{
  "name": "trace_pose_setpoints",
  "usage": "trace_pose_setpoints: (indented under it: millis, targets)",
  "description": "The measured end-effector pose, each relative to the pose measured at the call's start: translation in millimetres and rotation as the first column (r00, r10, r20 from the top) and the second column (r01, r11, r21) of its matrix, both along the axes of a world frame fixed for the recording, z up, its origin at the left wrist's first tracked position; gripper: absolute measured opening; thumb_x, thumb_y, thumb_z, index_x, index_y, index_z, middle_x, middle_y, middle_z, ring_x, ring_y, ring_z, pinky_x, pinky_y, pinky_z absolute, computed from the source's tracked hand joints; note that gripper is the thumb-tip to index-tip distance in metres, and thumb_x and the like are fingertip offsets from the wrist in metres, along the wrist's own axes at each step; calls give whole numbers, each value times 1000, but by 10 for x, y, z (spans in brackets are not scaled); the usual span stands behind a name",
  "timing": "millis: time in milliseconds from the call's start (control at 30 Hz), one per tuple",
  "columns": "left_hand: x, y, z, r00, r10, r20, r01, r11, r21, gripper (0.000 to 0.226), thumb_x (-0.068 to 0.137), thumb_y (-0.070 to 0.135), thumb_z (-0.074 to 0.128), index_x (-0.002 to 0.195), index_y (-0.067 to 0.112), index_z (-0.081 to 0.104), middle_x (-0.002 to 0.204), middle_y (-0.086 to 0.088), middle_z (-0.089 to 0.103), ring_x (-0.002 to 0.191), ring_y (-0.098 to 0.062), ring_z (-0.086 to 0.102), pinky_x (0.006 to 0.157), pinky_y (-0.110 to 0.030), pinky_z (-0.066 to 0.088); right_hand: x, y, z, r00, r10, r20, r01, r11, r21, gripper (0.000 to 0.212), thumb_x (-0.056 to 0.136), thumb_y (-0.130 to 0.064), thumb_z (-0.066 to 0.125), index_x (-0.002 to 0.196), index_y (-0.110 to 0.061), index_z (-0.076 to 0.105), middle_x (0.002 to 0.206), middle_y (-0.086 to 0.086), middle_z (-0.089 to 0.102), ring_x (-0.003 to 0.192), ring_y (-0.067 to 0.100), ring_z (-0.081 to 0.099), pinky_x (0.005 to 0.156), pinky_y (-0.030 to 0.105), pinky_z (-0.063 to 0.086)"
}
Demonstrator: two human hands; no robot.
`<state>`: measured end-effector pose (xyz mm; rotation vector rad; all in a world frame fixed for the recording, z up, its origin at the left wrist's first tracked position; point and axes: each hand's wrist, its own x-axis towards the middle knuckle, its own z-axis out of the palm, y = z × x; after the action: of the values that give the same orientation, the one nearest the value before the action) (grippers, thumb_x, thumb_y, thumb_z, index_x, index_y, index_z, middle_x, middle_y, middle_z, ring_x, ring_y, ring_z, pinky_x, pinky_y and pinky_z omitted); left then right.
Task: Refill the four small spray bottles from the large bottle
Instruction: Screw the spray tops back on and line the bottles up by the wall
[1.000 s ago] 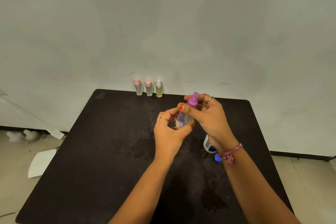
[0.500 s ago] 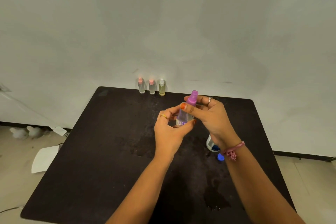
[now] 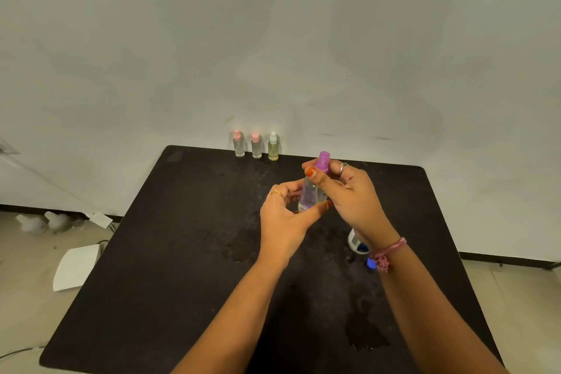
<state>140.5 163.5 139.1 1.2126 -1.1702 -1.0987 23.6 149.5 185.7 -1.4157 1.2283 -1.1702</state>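
Above the middle of the black table point(image 3: 170, 267) I hold a small clear spray bottle point(image 3: 310, 194) with a purple spray head point(image 3: 322, 161). My left hand point(image 3: 283, 222) grips the bottle's body from the left. My right hand point(image 3: 352, 194) pinches the purple head between thumb and fingers. Three more small spray bottles stand in a row at the table's far edge: two with pink caps point(image 3: 238, 144) point(image 3: 256, 146) and one yellowish with a white cap point(image 3: 273, 146). The large bottle point(image 3: 355, 242) lies mostly hidden behind my right wrist, with a blue cap point(image 3: 370, 263) beside it.
Wet patches darken the table near its middle and at the front right point(image 3: 364, 334). A white sheet point(image 3: 77, 266) and crumpled white items point(image 3: 45, 222) lie on the floor to the left. A plain wall stands right behind the table.
The bottle and both hands stay at about the same spot above the table. My right fingers have shifted slightly on the purple head. The camera has tilted a little.
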Motion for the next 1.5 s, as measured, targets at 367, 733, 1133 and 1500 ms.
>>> trace_pose_setpoints:
  millis: [367,733,1133,1500]
  targets:
    - [64,-82,-18,998,49,32,-48,999,-21,44,73,20,81,97,43,53,106,11,60,96,-1,59,70,-7,47,251,-56,-105,978,-205,-29,203,977,-59,20,76,-46,66,96,-41,64,96,-9,70,93,10,66,83,32,56]
    - [463,-264,-319,996,89,-19,-89,996,33,50,74,8,80,104,39,56,113,6,60,105,-8,61,73,-11,51,622,-122,-540,976,-217,1,210,943,260,47,69,-26,83,106,-26,54,102,-9,63,96,9,63,74,20,52]
    - [1362,-717,-689,997,-26,76,20,997,77,62,80,6,73,134,26,49,130,9,53,116,-2,55,84,-15,51,1358,-702,-941,962,-270,-40,273,941,203,46,67,-29,85,105,-23,60,100,-9,67,87,6,67,67,20,56]
    - [2324,-1454,-1012,974,203,98,-224,926,305,35,90,17,65,122,26,57,113,11,60,105,-4,59,98,-34,50,2117,-1826,-1564,918,-330,-219,372,909,188,40,71,-32,81,106,-24,62,101,-9,66,90,5,62,78,21,52]
